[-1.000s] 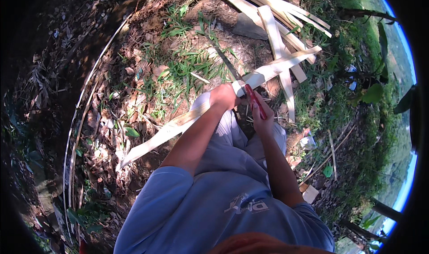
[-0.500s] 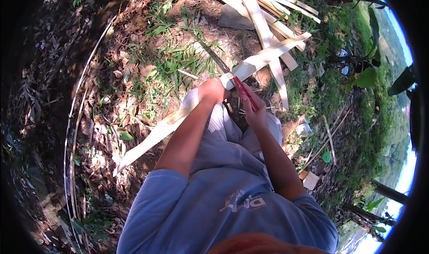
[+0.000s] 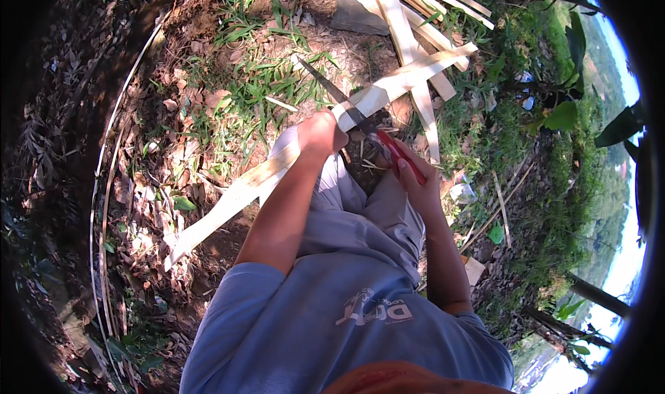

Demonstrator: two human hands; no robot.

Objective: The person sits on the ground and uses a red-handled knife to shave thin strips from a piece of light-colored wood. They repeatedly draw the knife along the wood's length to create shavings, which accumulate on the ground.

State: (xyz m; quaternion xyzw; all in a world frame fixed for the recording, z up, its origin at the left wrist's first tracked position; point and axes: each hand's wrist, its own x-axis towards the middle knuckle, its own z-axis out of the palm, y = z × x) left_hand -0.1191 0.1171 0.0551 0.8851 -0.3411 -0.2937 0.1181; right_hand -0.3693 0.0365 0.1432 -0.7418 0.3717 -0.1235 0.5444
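A long pale wooden plank lies slantwise in front of me, from the lower left to the upper right. My left hand is closed around it near its middle, above my knee. My right hand grips the red handle of a pruning saw. Its narrow dark blade lies across the plank just right of my left hand, with the tip pointing to the upper left. I cannot make out how deep the blade sits in the wood. The plank's right end rests over another pale board.
Several pale boards lie piled at the far right, beside a flat grey stone. Grass and dry leaves cover the ground. Long thin strips curve along the left. Thin sticks lie at the right, before a green slope.
My right hand has drawn the saw back toward me and to the right, so more blade shows past the plank on the handle side. My left hand keeps its grip.
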